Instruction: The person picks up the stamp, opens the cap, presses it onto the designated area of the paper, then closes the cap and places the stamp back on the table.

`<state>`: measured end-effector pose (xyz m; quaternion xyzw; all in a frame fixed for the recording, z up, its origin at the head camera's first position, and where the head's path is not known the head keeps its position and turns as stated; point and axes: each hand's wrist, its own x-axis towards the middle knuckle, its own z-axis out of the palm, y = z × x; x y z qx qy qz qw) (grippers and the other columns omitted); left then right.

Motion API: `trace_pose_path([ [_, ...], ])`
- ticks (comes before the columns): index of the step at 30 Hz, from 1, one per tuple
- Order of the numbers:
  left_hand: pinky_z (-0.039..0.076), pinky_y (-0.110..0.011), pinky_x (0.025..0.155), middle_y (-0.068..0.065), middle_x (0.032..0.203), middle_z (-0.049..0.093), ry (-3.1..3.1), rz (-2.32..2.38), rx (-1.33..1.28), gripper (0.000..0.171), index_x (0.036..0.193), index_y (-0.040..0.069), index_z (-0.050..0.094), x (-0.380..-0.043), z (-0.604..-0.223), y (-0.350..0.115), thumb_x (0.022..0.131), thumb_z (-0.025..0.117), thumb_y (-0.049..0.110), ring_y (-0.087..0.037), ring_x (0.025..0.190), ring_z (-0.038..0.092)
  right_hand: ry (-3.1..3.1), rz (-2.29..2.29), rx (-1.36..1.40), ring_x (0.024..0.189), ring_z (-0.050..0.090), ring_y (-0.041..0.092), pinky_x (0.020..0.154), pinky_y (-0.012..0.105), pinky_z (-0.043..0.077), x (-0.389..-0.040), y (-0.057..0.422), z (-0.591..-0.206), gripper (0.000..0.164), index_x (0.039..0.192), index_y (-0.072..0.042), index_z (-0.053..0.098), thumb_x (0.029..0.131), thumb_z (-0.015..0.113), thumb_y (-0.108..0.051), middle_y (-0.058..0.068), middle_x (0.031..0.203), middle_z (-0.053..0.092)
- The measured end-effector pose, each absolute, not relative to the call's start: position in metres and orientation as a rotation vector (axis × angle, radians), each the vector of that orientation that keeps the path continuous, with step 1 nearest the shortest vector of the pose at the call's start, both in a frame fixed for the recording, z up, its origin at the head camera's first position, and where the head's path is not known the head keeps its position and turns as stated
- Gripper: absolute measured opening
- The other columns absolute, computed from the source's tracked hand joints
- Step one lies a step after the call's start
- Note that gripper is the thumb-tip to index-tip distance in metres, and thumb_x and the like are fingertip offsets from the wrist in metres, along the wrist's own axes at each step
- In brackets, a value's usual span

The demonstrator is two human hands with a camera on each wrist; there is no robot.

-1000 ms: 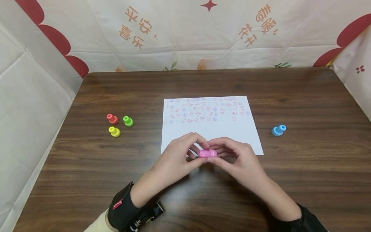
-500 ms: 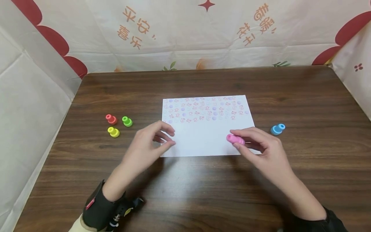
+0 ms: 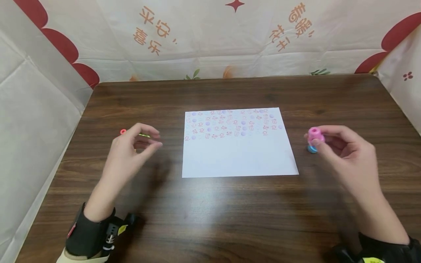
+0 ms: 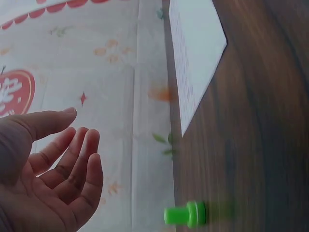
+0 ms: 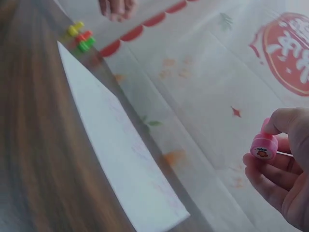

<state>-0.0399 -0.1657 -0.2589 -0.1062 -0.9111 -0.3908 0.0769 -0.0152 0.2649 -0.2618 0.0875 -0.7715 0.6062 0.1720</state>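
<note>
My right hand pinches a pink stamp between thumb and fingers at the right of the table. The stamp's picture end shows in the right wrist view. In the head view it overlaps a blue stamp on the table, which is mostly hidden. At the left, my left hand holds nothing, its fingers loosely bent. It covers most of the red stamp and the green stamp in the head view. The yellow stamp is hidden there but shows in the right wrist view.
Between the hands lies a white sheet of paper, its far half printed with rows of small red and purple marks. The dark wooden table ends at the back against a patterned white cloth.
Both hands were together on the pink stamp near the paper's front edge. They have parted: the right has carried the stamp rightward to the blue one, the left has moved leftward with nothing.
</note>
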Motion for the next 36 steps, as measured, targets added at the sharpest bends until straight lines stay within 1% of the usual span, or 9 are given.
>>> trace_pose_path([
  [3,0.057,-0.029,0.074,-0.006,0.099,0.070,-2.743,-1.095,-0.233,0.023,0.104,0.007,0.063,-0.041,-0.260,-0.177,0.085,0.072,0.015,-0.014,0.083,0.067,-2.095,1.772,0.267,0.085,0.070,0.012,0.077,0.011,0.055,-0.017,0.279,-0.261,0.034,0.111,0.021,0.052,0.079,0.058,0.025,0.003,0.095,0.073],
  [5,0.057,-0.034,0.076,-0.009,0.098,0.069,-2.740,-1.034,-0.194,0.021,0.102,0.006,0.063,-0.042,-0.263,-0.183,0.085,0.072,0.014,-0.018,0.084,0.066,-2.133,1.690,0.240,0.085,0.069,0.010,0.078,0.010,0.054,-0.018,0.288,-0.262,0.040,0.119,0.017,0.050,0.080,0.057,0.024,0.001,0.096,0.072],
  [7,0.056,-0.046,0.076,-0.012,0.097,0.068,-2.745,-0.945,-0.156,0.020,0.100,0.005,0.064,-0.043,-0.266,-0.188,0.084,0.073,0.012,-0.024,0.085,0.066,-2.186,1.592,0.171,0.085,0.069,0.008,0.077,0.008,0.053,-0.019,0.294,-0.263,0.042,0.123,0.012,0.052,0.082,0.058,0.021,-0.001,0.097,0.071],
  [9,0.054,-0.049,0.073,-0.013,0.096,0.067,-2.755,-0.837,-0.122,0.019,0.098,0.005,0.064,-0.044,-0.269,-0.192,0.083,0.073,0.010,-0.028,0.084,0.065,-2.236,1.508,0.109,0.085,0.068,0.007,0.076,0.006,0.052,-0.019,0.299,-0.265,0.043,0.124,0.009,0.053,0.083,0.058,0.019,-0.002,0.098,0.071],
  [14,0.048,-0.048,0.062,-0.014,0.095,0.064,-2.815,-0.627,-0.066,0.019,0.099,0.006,0.066,-0.046,-0.277,-0.200,0.083,0.074,0.012,-0.029,0.076,0.059,-2.283,1.439,-0.006,0.085,0.068,0.006,0.073,0.005,0.052,-0.018,0.306,-0.270,0.037,0.117,0.010,0.057,0.080,0.062,0.018,-0.006,0.098,0.073],
  [17,0.047,-0.048,0.059,-0.017,0.102,0.063,-2.872,-0.543,-0.055,0.022,0.104,0.007,0.067,-0.046,-0.280,-0.204,0.084,0.072,0.014,-0.030,0.074,0.057,-2.356,1.323,-0.061,0.086,0.066,0.002,0.073,0.003,0.050,-0.017,0.309,-0.272,0.037,0.116,0.006,0.058,0.081,0.065,0.014,-0.013,0.098,0.072],
  [24,0.051,-0.055,0.064,-0.023,0.121,0.058,-2.955,-0.441,-0.074,0.030,0.112,0.007,0.066,-0.047,-0.288,-0.212,0.084,0.072,0.014,-0.041,0.093,0.060,-2.473,1.211,-0.171,0.093,0.058,-0.006,0.077,-0.003,0.042,-0.016,0.319,-0.278,0.036,0.117,-0.005,0.060,0.083,0.070,0.001,-0.028,0.099,0.063],
  [29,0.051,-0.056,0.066,-0.023,0.123,0.058,-2.969,-0.443,-0.082,0.031,0.114,0.007,0.067,-0.047,-0.292,-0.214,0.084,0.072,0.013,-0.042,0.097,0.060,-2.537,1.149,-0.225,0.093,0.055,-0.008,0.076,-0.006,0.039,-0.017,0.324,-0.283,0.033,0.115,-0.008,0.060,0.084,0.071,-0.006,-0.030,0.098,0.059],
  [36,0.050,-0.054,0.063,-0.022,0.117,0.059,-2.987,-0.442,-0.092,0.028,0.111,0.007,0.066,-0.046,-0.296,-0.214,0.084,0.071,0.009,-0.037,0.085,0.061,-2.635,0.979,-0.325,0.091,0.048,-0.011,0.074,-0.006,0.036,-0.017,0.330,-0.289,0.037,0.116,-0.007,0.057,0.085,0.071,-0.021,-0.027,0.097,0.051],
])
